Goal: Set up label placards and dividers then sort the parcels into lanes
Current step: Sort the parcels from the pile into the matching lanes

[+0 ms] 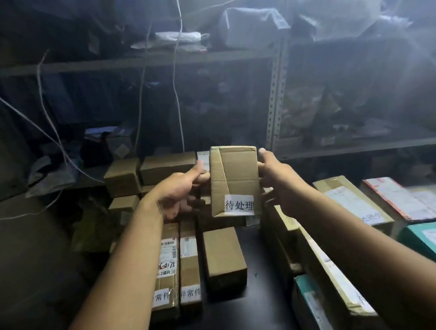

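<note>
I'm holding a cardboard box [234, 176] in the air over the black table [264, 276], left hand [180, 192] pinching its left edge, right hand [277, 186] gripping its right edge. Two long labelled parcels [178, 264] and a plain box [223, 256] are lying beneath, with a shelf post [276, 95] rising beyond. The held box is standing roughly upright, its white label [240, 205] at the lower end.

Black tabletop [264, 276], plain brown parcel [223, 256] lying flat, 2 labelled boxes [167, 270] beside

2 hands (left hand [177, 192], right hand [277, 186]), 1 held carton [234, 179], 2 long cartons [167, 270] [189, 263] w/ white labels, 1 plain carton [223, 253], 2 teal boxes [431, 243] [312, 309]
</note>
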The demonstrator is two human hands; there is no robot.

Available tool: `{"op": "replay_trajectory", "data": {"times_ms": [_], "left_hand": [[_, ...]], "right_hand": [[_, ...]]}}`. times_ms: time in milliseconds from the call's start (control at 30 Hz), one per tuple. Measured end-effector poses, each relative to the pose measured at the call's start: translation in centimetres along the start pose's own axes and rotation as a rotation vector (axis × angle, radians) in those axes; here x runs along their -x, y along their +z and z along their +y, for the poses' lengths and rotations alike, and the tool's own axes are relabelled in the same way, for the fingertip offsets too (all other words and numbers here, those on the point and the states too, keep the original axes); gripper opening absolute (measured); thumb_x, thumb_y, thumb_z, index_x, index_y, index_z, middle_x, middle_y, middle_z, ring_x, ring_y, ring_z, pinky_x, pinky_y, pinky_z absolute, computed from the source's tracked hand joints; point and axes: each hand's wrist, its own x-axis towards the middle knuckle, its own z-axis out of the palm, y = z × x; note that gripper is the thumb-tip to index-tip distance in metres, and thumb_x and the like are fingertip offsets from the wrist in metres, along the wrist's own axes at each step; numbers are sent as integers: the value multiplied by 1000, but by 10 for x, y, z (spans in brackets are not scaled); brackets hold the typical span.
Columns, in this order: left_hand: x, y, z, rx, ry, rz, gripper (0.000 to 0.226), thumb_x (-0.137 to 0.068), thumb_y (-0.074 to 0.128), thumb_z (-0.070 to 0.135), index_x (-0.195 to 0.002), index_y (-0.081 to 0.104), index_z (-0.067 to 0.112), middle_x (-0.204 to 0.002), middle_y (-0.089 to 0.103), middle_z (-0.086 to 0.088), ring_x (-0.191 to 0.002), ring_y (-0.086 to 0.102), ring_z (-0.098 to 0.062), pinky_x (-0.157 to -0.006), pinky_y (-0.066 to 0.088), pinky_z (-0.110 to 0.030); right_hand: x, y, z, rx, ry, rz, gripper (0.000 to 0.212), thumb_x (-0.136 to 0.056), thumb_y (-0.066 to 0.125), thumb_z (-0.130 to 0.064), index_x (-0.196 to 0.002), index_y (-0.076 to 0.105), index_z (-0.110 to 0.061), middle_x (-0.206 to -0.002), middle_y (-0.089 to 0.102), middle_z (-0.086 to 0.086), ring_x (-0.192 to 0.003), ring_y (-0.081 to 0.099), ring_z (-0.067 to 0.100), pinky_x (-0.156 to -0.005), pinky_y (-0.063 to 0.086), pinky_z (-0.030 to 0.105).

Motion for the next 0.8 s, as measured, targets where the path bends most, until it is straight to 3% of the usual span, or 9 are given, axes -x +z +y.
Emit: {"op": "replay_trajectory", "data": {"times_ms": [100, 233, 333, 367, 400, 433, 533, 667, 800], "left_hand": [[-8, 8, 9, 86, 191, 44, 52, -98, 40, 63, -123, 71, 30, -128, 69, 4, -127, 58, -21, -112, 40, -51], [-15, 21, 18, 101, 259, 111, 67, -89, 44, 72, -136, 60, 27, -142, 58, -3, -138, 47, -26, -119, 30, -52], [-17, 25, 24, 132, 272, 130, 48, -98, 43, 62, -123, 68, 30, -117, 69, -13, -127, 56, -30, -107, 46, -49], [-21, 25, 25, 149, 272, 129, 46, -97, 44, 62, -118, 70, 31, -109, 73, -1, -125, 58, -29, -103, 49, -49], [-21, 27, 28, 157, 268, 129, 46, -95, 47, 65, -116, 70, 32, -119, 67, -15, -126, 57, -28, -104, 48, -50], [-21, 29, 31, 153, 265, 129, 52, -88, 51, 72, -116, 70, 33, -130, 51, -18, -129, 54, -27, -109, 42, -53], [-33, 35, 35, 181, 233, 86, 86, -57, 63, 90, -123, 66, 35, -138, 63, -3, -136, 51, -27, -112, 35, -62], [-50, 54, 39, 224, 193, 64, 44, -93, 47, 67, -109, 66, 32, -127, 69, -2, -116, 66, -30, -93, 53, -60], [-69, 87, 39, 195, 96, 23, 37, -100, 39, 61, -98, 66, 36, -103, 77, 5, -103, 72, -29, -78, 60, -49]], "right_hand": [[-6, -4, -13, -23, -63, -37, 67, -95, 35, -70, -113, 74, -19, -103, 78, 3, -91, 70, 24, -66, 46, 32], [-4, 0, -27, -44, -124, -43, 50, -102, 36, -61, -105, 68, -23, -98, 71, 0, -79, 66, 12, -59, 44, 25], [-6, 0, -30, -94, -147, -78, 46, -103, 35, -62, -88, 67, -32, -89, 73, -7, -86, 73, 19, -73, 59, 32], [-9, -1, -31, -98, -149, -91, 47, -102, 35, -63, -89, 68, -33, -91, 75, -8, -91, 74, 21, -79, 60, 35], [-9, -3, -32, -97, -156, -97, 48, -102, 35, -64, -90, 70, -34, -93, 76, -7, -94, 74, 22, -83, 60, 37], [-11, -5, -32, -96, -160, -97, 49, -102, 34, -65, -92, 71, -35, -96, 77, -6, -95, 74, 23, -84, 60, 38], [-17, -14, -35, -84, -159, -77, 54, -100, 33, -70, -110, 71, -32, -106, 77, -2, -97, 75, 23, -77, 58, 35], [-35, -37, -37, -71, -143, -29, 62, -96, 36, -75, -119, 70, -28, -110, 77, 0, -100, 74, 23, -84, 57, 37], [-55, -69, -31, -57, -79, 21, 68, -94, 38, -76, -128, 65, -24, -112, 75, -1, -98, 74, 21, -74, 57, 33]]}}
